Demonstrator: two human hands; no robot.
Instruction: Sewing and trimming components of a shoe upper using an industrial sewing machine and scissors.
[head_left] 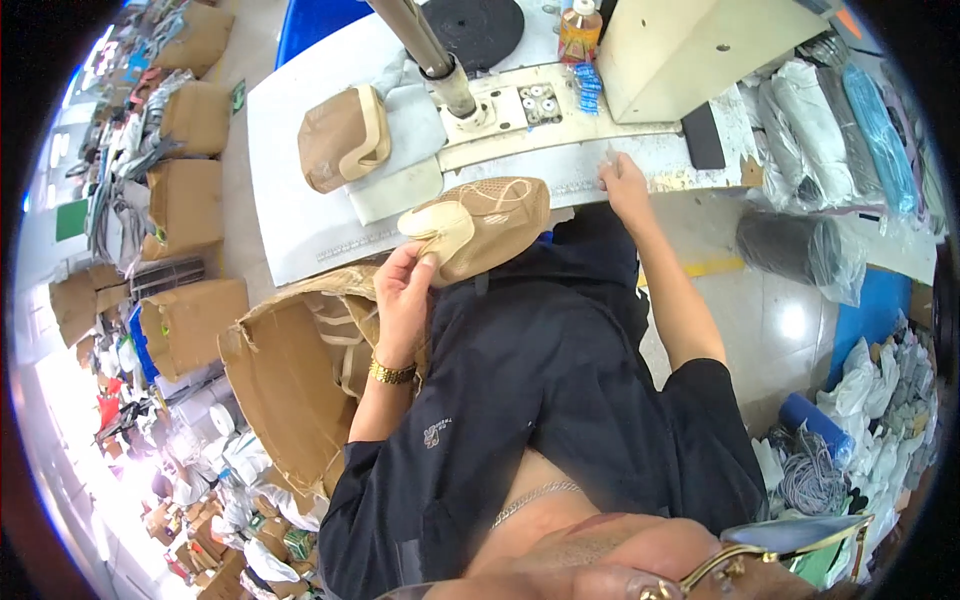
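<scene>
My left hand pinches a tan mesh shoe upper by its cream padded collar, holding it over my lap at the white table's front edge. My right hand is at that edge, fingers closed, with a small pale bit at the fingertips that I cannot make out. A similar tan piece lies on grey sheets at the table's left, beside a metal post on a cream machine base.
Cream machine housing, drink bottle, dark phone-like slab and black disc stand or lie on the table. An open cardboard box is left of my legs, more boxes beyond. Plastic-wrapped rolls are at right.
</scene>
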